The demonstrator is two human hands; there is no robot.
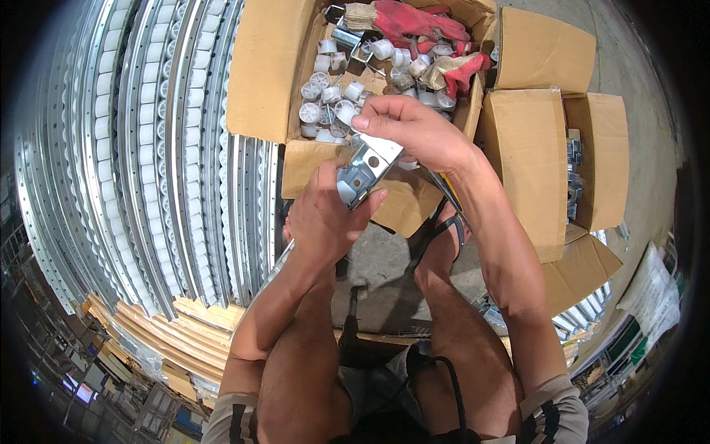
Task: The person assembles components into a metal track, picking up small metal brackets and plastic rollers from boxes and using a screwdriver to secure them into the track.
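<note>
Between my hands is a shiny folded metal bracket point(375, 160) with round holes, tilted in front of the open carton. My left hand point(325, 216) is closed around its lower end, the thumb along the near side. My right hand point(418, 132) pinches its upper end between thumb and fingers; the fingertips are partly hidden. Just beyond lies a cardboard box point(259, 70) with several white plastic rollers point(309, 112) inside. Red-and-cream work gloves point(414, 26) rest on the rollers at its far side, beside a few metal pieces point(347, 37).
Long metal rails with white rollers point(151, 148) are stacked at the left on brown strips point(159, 333). Another open box point(521, 170) with metal parts point(573, 174) stands at the right. A sandalled foot point(444, 240) is on the floor below my right wrist.
</note>
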